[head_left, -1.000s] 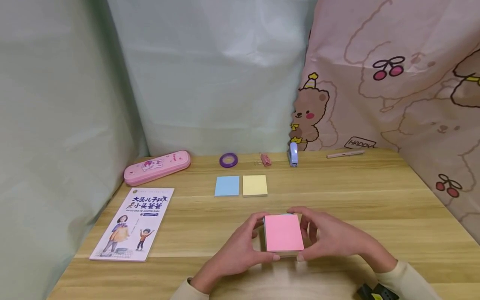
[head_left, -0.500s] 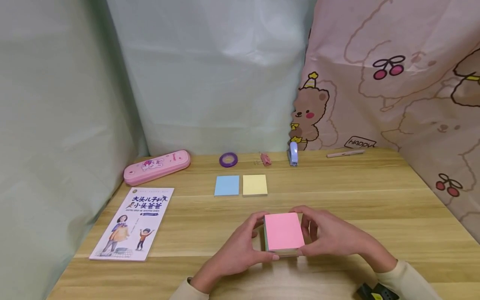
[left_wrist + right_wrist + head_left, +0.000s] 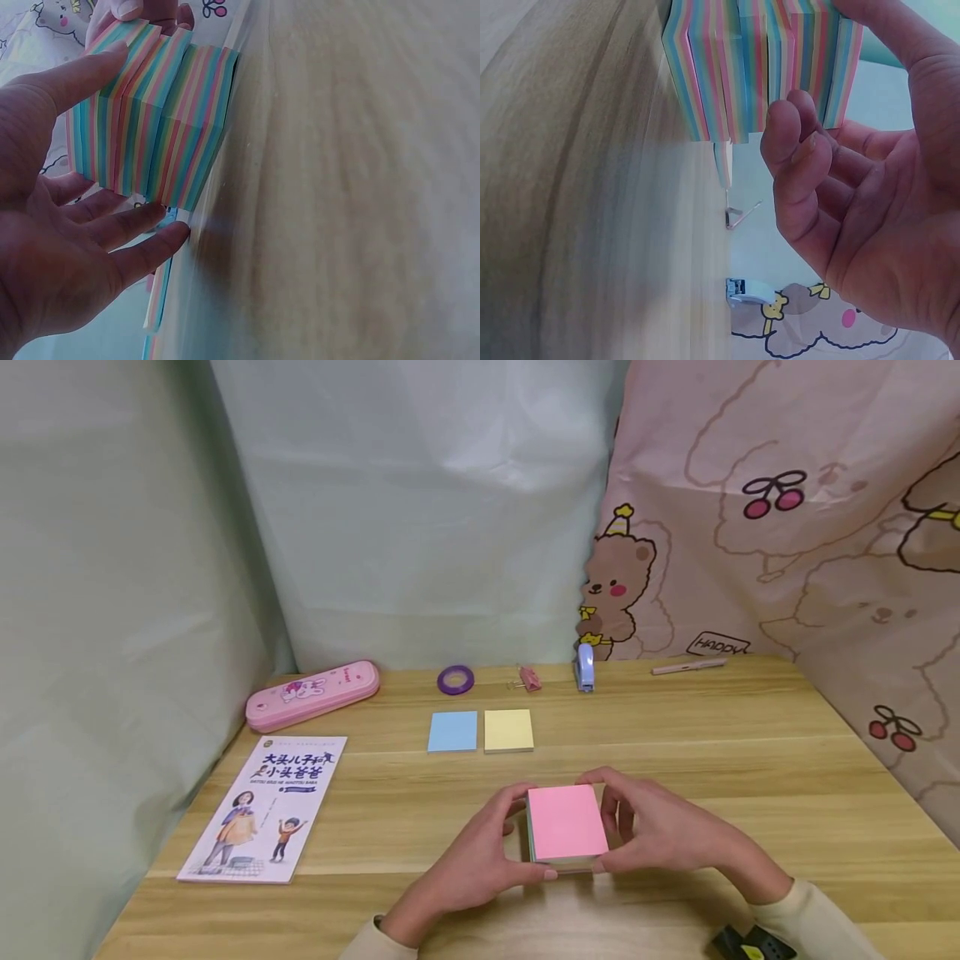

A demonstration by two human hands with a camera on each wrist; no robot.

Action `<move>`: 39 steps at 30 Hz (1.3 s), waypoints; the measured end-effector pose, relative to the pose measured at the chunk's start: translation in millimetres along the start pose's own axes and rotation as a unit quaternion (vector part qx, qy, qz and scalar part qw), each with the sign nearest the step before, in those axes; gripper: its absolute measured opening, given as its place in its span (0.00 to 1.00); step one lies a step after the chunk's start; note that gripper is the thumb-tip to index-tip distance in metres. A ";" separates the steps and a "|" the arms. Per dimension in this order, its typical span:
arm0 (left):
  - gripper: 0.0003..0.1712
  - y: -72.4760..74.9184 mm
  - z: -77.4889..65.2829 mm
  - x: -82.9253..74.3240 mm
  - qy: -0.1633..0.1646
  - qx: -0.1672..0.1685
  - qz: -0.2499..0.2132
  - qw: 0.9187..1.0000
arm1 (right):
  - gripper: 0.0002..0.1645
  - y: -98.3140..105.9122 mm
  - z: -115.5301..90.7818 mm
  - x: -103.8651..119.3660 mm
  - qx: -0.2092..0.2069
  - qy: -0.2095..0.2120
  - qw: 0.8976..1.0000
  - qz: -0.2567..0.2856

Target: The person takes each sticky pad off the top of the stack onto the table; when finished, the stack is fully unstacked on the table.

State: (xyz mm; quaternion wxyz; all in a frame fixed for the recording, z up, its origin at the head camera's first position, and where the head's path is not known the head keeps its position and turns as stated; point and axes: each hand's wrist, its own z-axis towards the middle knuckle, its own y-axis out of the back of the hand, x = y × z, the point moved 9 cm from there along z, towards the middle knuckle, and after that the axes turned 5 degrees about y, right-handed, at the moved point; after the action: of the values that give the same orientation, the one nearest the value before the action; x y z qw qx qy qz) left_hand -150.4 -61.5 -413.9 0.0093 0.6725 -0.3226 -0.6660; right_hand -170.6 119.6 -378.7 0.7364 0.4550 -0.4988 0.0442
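A tall stack of sticky notes with a pink top sheet stands at the front of the table. My left hand holds its left side, thumb at the near edge and forefinger at the far left corner. Across from it, my right hand grips the right side, thumb at the near right corner and forefinger along the far edge. Striped pastel layers of the stack show in the left wrist view, some pads slightly offset. In the right wrist view the right hand's middle fingers curl beside the striped stack.
Behind lie a blue sticky pad and a yellow one. Along the back are a pink pencil case, purple tape roll, pink binder clip, stapler and pen. A booklet lies left, a black object front right.
The top pink pad has shifted slightly, and the blue sliver behind it no longer shows. The right thumb has edged slightly up at the near corner. Both hands stay on the stack.
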 end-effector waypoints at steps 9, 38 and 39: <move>0.56 0.7 -0.3 -0.4 -0.007 -0.004 0.003 1.000 | 0.46 0.3 0.9 1.3 -0.004 0.001 1.000 -0.011; 0.55 -0.5 0.3 1.3 0.009 0.000 0.001 1.000 | 0.45 5.5 0.1 -5.5 -0.018 0.003 0.999 0.049; 0.55 -0.5 0.5 1.5 0.009 0.000 0.003 1.000 | 0.45 6.2 0.2 -5.6 -0.019 0.003 0.998 0.054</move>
State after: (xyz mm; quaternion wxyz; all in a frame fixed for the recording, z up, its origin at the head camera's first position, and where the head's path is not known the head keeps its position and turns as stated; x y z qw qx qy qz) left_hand -150.8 -61.5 -415.5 0.0142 0.6775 -0.3241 -0.6601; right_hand -176.7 125.2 -379.2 0.7428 0.4136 -0.5210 0.0760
